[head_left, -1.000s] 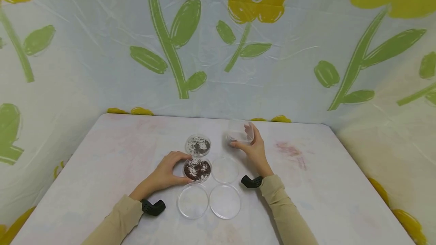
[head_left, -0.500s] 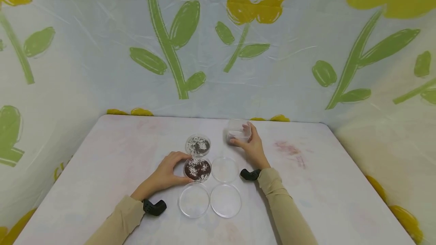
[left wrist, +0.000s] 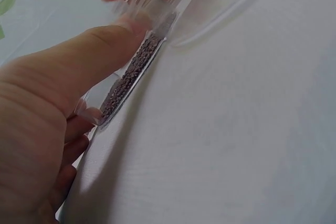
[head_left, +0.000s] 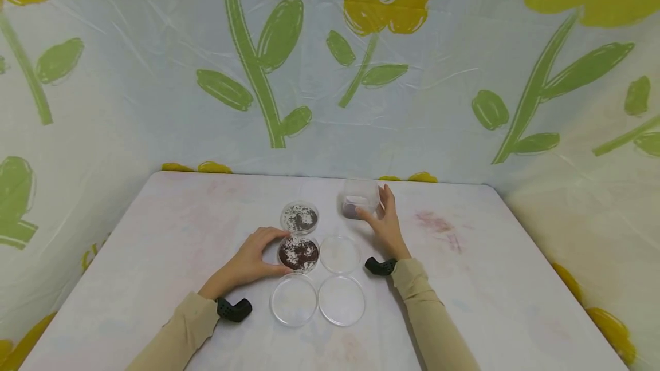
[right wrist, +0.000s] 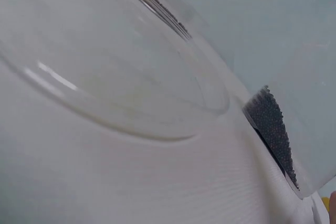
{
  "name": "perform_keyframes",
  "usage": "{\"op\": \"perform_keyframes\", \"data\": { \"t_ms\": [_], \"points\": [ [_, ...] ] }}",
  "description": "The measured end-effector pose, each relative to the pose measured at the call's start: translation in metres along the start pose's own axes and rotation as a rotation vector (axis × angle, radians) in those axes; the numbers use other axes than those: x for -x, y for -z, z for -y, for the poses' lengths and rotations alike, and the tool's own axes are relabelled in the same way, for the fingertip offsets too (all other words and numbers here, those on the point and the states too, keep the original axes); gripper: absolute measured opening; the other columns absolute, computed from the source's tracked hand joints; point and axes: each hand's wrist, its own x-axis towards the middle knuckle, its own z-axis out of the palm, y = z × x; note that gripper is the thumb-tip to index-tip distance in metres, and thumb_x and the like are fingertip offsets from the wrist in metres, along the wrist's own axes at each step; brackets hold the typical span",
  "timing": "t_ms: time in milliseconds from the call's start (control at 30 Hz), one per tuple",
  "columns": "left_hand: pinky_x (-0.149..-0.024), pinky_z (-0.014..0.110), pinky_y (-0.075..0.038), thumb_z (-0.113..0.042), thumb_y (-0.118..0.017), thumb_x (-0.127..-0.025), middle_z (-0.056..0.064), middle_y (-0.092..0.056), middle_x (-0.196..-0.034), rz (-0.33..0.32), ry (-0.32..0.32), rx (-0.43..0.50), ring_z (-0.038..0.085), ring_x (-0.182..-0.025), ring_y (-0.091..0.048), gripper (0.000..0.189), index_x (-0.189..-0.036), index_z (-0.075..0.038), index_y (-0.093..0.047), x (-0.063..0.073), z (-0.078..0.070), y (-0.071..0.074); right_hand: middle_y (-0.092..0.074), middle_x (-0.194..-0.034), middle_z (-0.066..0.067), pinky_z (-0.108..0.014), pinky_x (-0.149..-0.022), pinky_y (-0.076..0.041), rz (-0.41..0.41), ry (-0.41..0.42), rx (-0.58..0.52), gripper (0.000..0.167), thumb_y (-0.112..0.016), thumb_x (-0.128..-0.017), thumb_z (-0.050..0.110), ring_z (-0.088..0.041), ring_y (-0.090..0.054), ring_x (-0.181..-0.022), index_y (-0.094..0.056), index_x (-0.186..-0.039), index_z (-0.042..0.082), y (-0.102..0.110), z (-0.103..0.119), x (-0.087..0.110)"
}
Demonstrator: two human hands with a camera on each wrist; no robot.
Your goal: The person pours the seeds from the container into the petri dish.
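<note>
The round clear plastic dish of dark brown grains (head_left: 298, 254) sits roughly midway between the bench's (head_left: 180, 228) side edges, held by the left hand's (head_left: 250, 262) fingers. The square clear plastic container (head_left: 360, 194) stands near the far edge; the right hand's (head_left: 388, 228) fingers are wide at it.

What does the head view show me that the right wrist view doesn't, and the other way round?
Only the head view: the left hand in full, gripping the brown-filled dish; both sleeves; the black wrist mounts; and all three clear dishes.

Only the right wrist view: separate dark grains, heaped unevenly in the clear box; the head view shows just a dull mass there.

Both: the clear box, at least one clear dish, a filled dish (only its edge in the wrist view; I cannot tell which), the table and the printed backdrop.
</note>
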Motion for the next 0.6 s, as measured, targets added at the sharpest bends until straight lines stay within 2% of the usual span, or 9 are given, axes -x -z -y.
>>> {"op": "perform_keyframes", "data": {
  "t_ms": [133,233,433,600],
  "points": [
    [-0.107,0.051,-0.035,-0.05,-0.086,-0.07,-0.004,-0.057,-0.132,0.028,0.026,0.021,0.019,-0.124,-0.048,0.08,-0.137,-0.016,-0.058,0.0,0.001,0.002,-0.009,-0.163,-0.019,-0.042,-0.121,-0.014,-0.028,0.054,-0.072,0.098,-0.072,-0.091,0.013,-0.029,-0.009,-0.15,-0.001,-0.157,0.003,0.002,0.018,0.013],
    [-0.108,0.052,-0.035,-0.048,-0.087,-0.071,-0.003,-0.056,-0.134,0.045,0.037,0.043,0.02,-0.127,-0.047,0.08,-0.138,-0.016,-0.058,0.0,0.001,0.005,-0.008,-0.162,-0.023,-0.047,-0.12,-0.014,-0.057,0.08,-0.079,0.094,-0.071,-0.092,0.01,-0.034,-0.008,-0.149,-0.002,-0.156,-0.003,0.001,0.035,0.025],
    [-0.108,0.052,-0.036,-0.044,-0.088,-0.071,-0.002,-0.056,-0.135,0.054,0.023,0.055,0.022,-0.127,-0.047,0.079,-0.138,-0.015,-0.057,0.001,0.002,0.006,-0.024,-0.15,-0.032,-0.056,-0.114,-0.025,-0.13,0.194,-0.053,0.08,-0.069,-0.091,0.003,-0.047,-0.024,-0.138,-0.018,-0.152,-0.006,0.001,0.042,0.044],
    [-0.107,0.054,-0.037,-0.041,-0.089,-0.071,0.0,-0.057,-0.134,0.05,0.002,0.061,0.024,-0.126,-0.048,0.079,-0.138,-0.014,-0.057,0.001,0.0,0.007,-0.04,-0.137,-0.032,-0.056,-0.107,-0.035,-0.095,0.281,-0.002,0.061,-0.068,-0.09,-0.003,-0.05,-0.037,-0.124,-0.037,-0.142,-0.01,0.0,0.045,0.059]
  ]
}}
